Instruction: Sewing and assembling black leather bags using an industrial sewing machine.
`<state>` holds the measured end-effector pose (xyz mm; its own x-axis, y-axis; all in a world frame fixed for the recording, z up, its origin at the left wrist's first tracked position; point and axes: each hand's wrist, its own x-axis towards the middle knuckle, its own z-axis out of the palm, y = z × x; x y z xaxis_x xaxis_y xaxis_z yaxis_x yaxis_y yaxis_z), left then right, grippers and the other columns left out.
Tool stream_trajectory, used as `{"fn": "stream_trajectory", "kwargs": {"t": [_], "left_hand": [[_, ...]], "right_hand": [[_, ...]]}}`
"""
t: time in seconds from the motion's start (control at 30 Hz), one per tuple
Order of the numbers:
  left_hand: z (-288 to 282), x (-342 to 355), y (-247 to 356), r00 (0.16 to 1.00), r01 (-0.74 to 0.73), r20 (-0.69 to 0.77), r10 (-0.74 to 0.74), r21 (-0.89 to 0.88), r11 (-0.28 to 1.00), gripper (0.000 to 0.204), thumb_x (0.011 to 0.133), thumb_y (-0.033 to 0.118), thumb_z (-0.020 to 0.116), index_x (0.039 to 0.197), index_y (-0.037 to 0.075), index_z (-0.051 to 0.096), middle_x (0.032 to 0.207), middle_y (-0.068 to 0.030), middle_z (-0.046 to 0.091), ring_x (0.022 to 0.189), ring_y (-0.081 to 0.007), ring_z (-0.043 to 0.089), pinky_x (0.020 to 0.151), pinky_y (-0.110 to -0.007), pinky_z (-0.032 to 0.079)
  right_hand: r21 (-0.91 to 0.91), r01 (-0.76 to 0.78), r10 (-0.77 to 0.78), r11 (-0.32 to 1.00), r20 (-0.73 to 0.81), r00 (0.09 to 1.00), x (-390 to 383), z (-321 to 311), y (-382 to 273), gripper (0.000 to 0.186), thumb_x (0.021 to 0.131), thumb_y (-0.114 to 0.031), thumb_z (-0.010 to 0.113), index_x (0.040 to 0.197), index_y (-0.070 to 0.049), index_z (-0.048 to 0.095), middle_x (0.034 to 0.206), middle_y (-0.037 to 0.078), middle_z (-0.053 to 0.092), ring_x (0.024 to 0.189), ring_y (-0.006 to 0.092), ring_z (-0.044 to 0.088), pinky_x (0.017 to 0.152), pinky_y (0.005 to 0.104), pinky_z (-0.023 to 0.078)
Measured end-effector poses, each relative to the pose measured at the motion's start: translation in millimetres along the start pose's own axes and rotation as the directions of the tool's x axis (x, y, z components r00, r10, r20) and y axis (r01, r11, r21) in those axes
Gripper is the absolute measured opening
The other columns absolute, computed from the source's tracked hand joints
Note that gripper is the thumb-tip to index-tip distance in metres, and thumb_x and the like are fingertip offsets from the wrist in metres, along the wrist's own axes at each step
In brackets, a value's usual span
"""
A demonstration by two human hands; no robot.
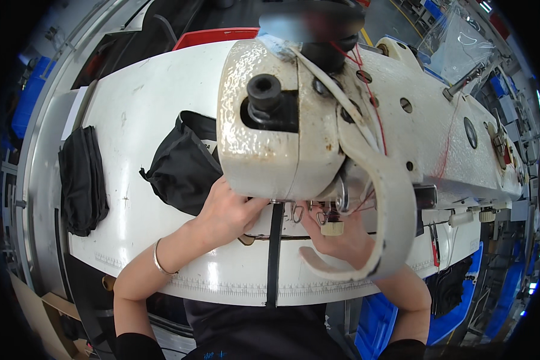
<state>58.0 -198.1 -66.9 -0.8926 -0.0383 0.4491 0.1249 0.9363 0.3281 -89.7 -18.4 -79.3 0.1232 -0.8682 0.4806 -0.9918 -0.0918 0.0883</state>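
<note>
Under the head of a white sewing machine (264, 162) both my hands work close to the needle area. My left hand (231, 210), with a thin bracelet on its wrist, is closed, its fingers curled toward the needle. The machine head hides its fingertips and whatever they hold. My right hand (348, 237) reaches in from the other side, partly behind the curved white guard and metal thread guides, its fingers mostly hidden. Between the hands a narrow black strap (274, 258) runs down to the table's front edge. A black fabric piece (183, 165) lies beyond my left hand, partly behind the machine.
Folded black fabric pieces (83, 180) lie stacked at the left of the white table (144, 90). A red bin (216, 37) stands behind it. Blue bins (375, 327) sit below the front right edge, one with black fabric (451, 288). Red thread hangs along the machine.
</note>
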Motion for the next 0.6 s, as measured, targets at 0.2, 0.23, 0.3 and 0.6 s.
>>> {"fn": "stream_trajectory", "kwargs": {"t": [0.2, 0.23, 0.3, 0.6], "left_hand": [[-7, 1, 4, 0.999, -0.017, -0.045, 0.017, -0.002, 1.000, 0.022, 0.060, 0.001, 0.070, 0.081, 0.001, 0.065, 0.088, -0.0096, 0.058, 0.085, -0.0295, 0.056, 0.075, -0.039, 0.047], [-9, 1, 5, 0.998, -0.026, -0.052, 0.026, -0.003, 1.000, 0.021, 0.060, 0.003, 0.069, 0.080, 0.001, 0.064, 0.087, -0.0090, 0.058, 0.084, -0.0285, 0.056, 0.074, -0.038, 0.047], [-14, 5, 10, 0.997, -0.048, -0.061, 0.047, -0.012, 0.999, 0.020, 0.060, 0.004, 0.068, 0.079, 0.001, 0.063, 0.087, -0.0084, 0.058, 0.083, -0.0275, 0.056, 0.073, -0.038, 0.047], [-34, -2, 30, 0.948, 0.231, 0.244, -0.203, -0.093, 0.968, 0.028, 0.067, -0.003, 0.062, 0.094, 0.000, 0.063, 0.087, -0.0096, 0.055, 0.080, -0.0253, 0.059, 0.069, -0.032, 0.048]], "right_hand": [[0.017, 0.048, -0.050, 0.999, 0.115, 0.992, 15, -20, -1, 0.045, 0.065, -0.015, 0.061, 0.108, -0.003, 0.063, 0.105, 0.009, 0.059, 0.093, 0.0224, 0.056, 0.068, 0.0322, 0.051], [-0.011, 0.201, -0.199, 0.980, 0.089, 0.976, 16, -20, -2, 0.043, 0.066, -0.015, 0.060, 0.106, -0.001, 0.063, 0.102, 0.011, 0.060, 0.093, 0.0248, 0.057, 0.072, 0.0329, 0.051], [-0.052, 0.340, -0.335, 0.939, 0.076, 0.939, 20, -24, -4, 0.042, 0.066, -0.015, 0.060, 0.104, 0.002, 0.064, 0.100, 0.013, 0.060, 0.093, 0.0271, 0.058, 0.076, 0.0337, 0.051], [0.412, -0.016, -0.002, 0.911, 0.043, 0.999, 21, -7, -13, 0.031, 0.066, -0.016, 0.061, 0.092, -0.001, 0.068, 0.099, 0.014, 0.062, 0.091, 0.0304, 0.059, 0.081, 0.0389, 0.050]]}}
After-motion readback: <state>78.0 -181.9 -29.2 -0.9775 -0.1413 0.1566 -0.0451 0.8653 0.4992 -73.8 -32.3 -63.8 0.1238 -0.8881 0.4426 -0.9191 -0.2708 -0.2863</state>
